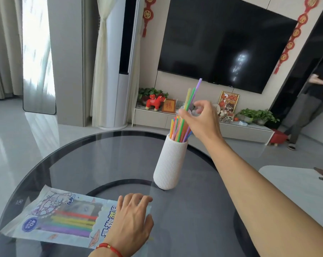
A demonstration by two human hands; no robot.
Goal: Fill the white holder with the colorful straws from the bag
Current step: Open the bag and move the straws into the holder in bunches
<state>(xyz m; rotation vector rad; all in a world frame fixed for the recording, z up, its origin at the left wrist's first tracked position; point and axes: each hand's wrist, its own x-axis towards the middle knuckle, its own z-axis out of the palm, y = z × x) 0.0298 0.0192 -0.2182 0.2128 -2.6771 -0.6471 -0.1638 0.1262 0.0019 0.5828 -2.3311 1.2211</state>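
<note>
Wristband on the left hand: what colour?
Red, a thin cord with a small gold bead, on the left hand; head view.

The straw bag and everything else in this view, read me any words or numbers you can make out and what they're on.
"40": blue round badge on the straw bag.
Large blue characters on the bag beside the left hand: too distorted to read.
Framed red sign on the TV shelf: too small.
Red wall hangings: unreadable.

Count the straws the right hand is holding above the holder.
3: a purple straw, a green straw and a yellow straw, pinched in the right hand; more may be hidden.
</note>
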